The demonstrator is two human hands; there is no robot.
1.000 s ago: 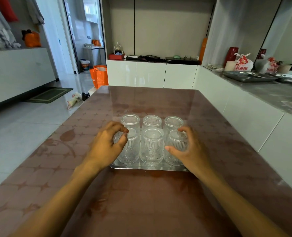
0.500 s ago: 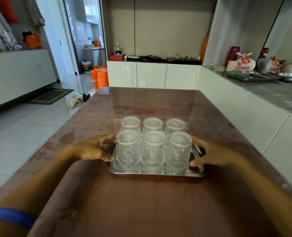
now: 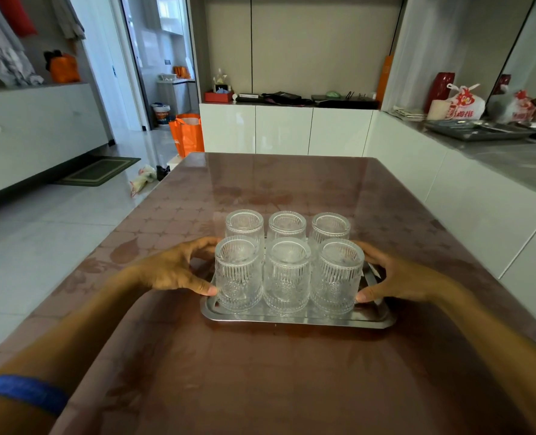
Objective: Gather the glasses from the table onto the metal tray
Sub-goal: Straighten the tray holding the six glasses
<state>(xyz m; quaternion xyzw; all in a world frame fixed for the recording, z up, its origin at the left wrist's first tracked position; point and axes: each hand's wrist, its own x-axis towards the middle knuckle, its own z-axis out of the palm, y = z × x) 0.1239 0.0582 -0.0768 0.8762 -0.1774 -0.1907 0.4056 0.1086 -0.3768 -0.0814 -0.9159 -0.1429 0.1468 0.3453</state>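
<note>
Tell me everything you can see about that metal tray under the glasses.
The metal tray is a shallow, shiny silver rectangle with a raised rim and clipped corners, lying flat on the brown table. Six ribbed clear glasses stand upside down on it in two rows of three, filling most of it. The left hand and right hand are at its two short ends, thumbs against the front glasses.

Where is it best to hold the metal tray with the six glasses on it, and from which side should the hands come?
Probably the two short ends of the metal tray, one hand from each side: the left hand and right hand already sit there. Its raised rim gives a lip, and the glasses fill the middle.
</note>
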